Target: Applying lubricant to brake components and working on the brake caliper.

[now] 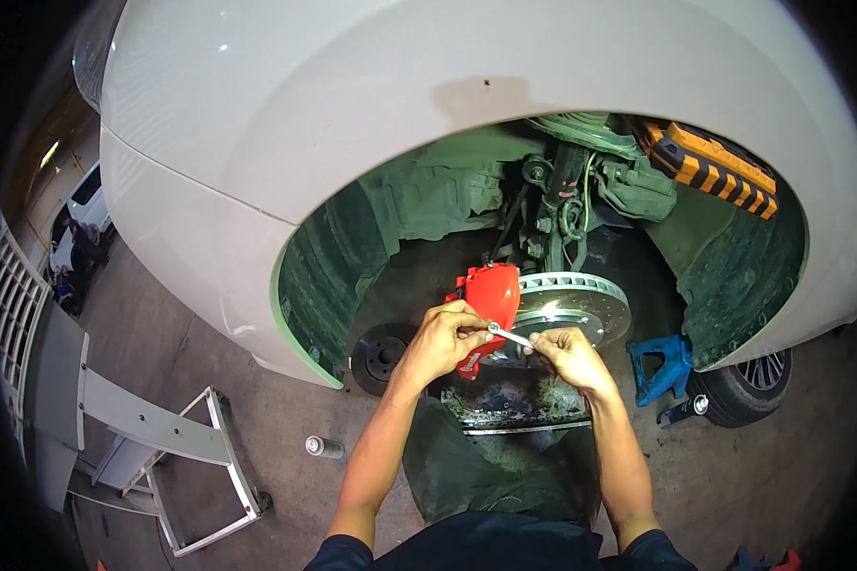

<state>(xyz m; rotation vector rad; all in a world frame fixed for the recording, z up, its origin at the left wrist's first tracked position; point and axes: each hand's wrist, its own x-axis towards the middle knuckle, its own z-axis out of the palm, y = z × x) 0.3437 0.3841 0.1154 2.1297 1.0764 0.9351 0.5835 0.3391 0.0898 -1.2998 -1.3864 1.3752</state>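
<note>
Frame centre: our left hand (445, 335) curls closed over the glossy red caliper (487, 297); our right hand (567, 350) pinches a slim steel wrench (510, 335) beside the drilled metal disc (573, 303).

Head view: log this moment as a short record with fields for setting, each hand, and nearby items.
setting: open wheel arch of a white car, wheel off
left hand: on the red brake caliper, thumb at one end of a small wrench
right hand: fingers pinch the wrench's other end
brake disc: drilled, bare, behind the hands
work light: orange and black, lodged up in the arch
floor items: blue jack stand, spray can, second disc
</note>
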